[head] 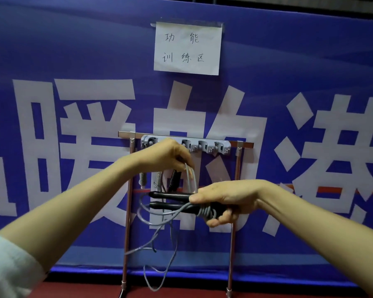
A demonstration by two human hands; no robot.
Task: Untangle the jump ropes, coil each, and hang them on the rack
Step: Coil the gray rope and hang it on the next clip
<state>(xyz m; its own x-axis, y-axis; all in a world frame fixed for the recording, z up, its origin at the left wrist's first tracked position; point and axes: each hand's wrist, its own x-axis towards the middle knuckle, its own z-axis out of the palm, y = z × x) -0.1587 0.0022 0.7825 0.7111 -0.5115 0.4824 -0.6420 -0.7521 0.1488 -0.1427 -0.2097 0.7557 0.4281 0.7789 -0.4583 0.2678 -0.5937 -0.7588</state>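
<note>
The jump rope's two black handles (170,195) lie level, side by side, tips pointing left, in front of the rack (128,211). The right hand (222,201) grips their thick ends, fingers curled around them. Its grey cord (205,211) is wound a few turns around the handles; the rest droops in loose loops towards the floor. The left hand (170,153) pinches one loop of cord up just below the grey hook strip (202,144), covering part of it. Other ropes (157,179) hang behind the hands. A blue banner (73,50) with a paper sign (187,48) fills the background
</note>
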